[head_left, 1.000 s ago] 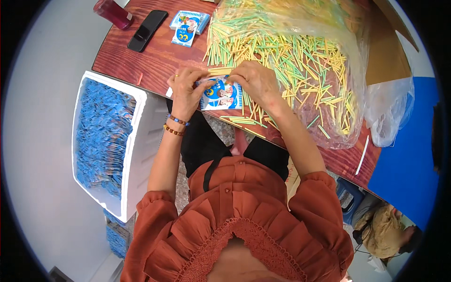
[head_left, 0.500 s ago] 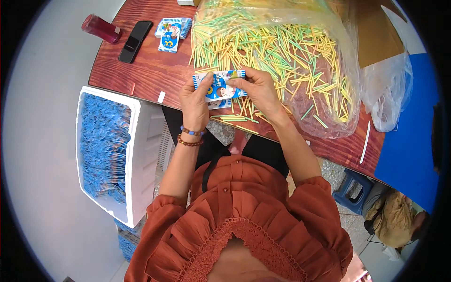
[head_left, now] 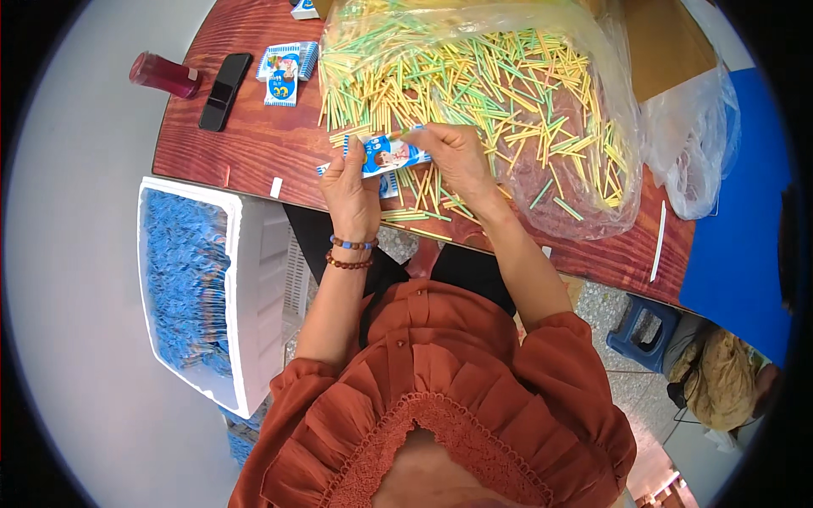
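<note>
The left hand [head_left: 351, 193] has its grip closed on the left end of a small blue-and-white printed plastic packet [head_left: 391, 158], the right hand [head_left: 457, 161] pinching its far right corner, above the reddish-brown wooden counter [head_left: 279, 148], where thin yellow and green sticks [head_left: 542, 102] spill from a clear plastic bag [head_left: 625, 102] beyond.

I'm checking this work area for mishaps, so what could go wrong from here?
The blue-and-white packet, pinched by the left hand and right hand, might crease or tear if squeezed hard. The loose sticks at the near edge of the red-brown table could be brushed off by a passing hand.
</note>
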A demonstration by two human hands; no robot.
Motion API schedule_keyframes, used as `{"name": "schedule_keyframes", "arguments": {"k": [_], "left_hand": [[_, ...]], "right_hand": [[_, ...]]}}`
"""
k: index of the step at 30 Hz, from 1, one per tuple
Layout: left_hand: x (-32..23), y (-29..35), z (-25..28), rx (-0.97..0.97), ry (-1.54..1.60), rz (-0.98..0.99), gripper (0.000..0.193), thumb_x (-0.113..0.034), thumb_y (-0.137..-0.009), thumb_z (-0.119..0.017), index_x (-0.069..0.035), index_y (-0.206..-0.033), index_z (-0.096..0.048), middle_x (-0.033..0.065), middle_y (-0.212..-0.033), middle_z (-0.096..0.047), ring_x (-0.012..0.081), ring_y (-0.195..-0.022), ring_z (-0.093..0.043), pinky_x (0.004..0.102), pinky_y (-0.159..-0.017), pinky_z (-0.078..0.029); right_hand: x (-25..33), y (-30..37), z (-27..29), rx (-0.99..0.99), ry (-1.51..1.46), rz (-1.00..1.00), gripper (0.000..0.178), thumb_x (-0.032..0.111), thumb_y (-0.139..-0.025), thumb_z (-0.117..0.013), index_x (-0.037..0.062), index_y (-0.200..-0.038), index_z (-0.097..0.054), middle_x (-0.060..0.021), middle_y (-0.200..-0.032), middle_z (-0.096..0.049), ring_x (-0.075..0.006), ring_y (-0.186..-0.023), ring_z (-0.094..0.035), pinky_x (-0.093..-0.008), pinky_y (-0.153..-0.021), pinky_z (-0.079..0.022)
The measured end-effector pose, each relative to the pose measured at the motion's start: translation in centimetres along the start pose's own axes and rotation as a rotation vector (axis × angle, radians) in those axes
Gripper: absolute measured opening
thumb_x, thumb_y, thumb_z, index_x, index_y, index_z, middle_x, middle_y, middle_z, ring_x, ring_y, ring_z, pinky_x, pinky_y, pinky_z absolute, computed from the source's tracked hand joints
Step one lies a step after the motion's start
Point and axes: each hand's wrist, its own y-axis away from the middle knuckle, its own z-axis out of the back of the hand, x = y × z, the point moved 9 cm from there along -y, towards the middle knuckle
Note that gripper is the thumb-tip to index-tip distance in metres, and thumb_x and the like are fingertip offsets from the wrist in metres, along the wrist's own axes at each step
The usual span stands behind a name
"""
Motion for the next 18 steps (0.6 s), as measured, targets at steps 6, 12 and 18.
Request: {"name": "schedule_keyframes", "arguments": {"k": [6,12,18], "left_hand": [[0.2,0.0,-0.2,0.016,0.094,0.047,0.023,-0.025,-0.095,-0.059,-0.003,-0.094,-0.064,0.0059,-0.092,-0.068,0.0139,-0.082,-0.065,0.0302,-0.074,-0.054],[0.7,0.6,-1.9,0.077,0.122,0.097,0.029,-0.027,-0.096,-0.058,0.002,-0.1,-0.062,0.0092,-0.096,-0.068,0.0173,-0.086,-0.066,0.0329,-0.076,-0.055],[0.4,1.4,-0.2,0.084,0.016,0.121,0.028,-0.025,-0.097,-0.056,0.002,-0.098,-0.064,0.0095,-0.094,-0.068,0.0169,-0.084,-0.066,0.033,-0.074,-0.056]], "right_hand": [[5.7,1.2,2.6,-0.021,0.172,0.346,0.018,0.011,-0.088,-0.064,0.0015,-0.103,-0.065,-0.0059,-0.108,-0.061,-0.0144,-0.104,-0.055,-0.0273,-0.091,-0.042],[7.8,3.2,-1.7,0.214,0.816,0.689,0.022,0.015,-0.078,-0.072,0.0062,-0.098,-0.068,-0.0082,-0.129,-0.053,-0.0283,-0.126,-0.043,-0.0409,-0.106,-0.033],[6.9,2.6,-0.7,0.472,0.45,0.532,0.02,0.017,-0.081,-0.071,0.0038,-0.095,-0.068,-0.0088,-0.123,-0.059,-0.0297,-0.123,-0.047,-0.0423,-0.104,-0.035]]}}
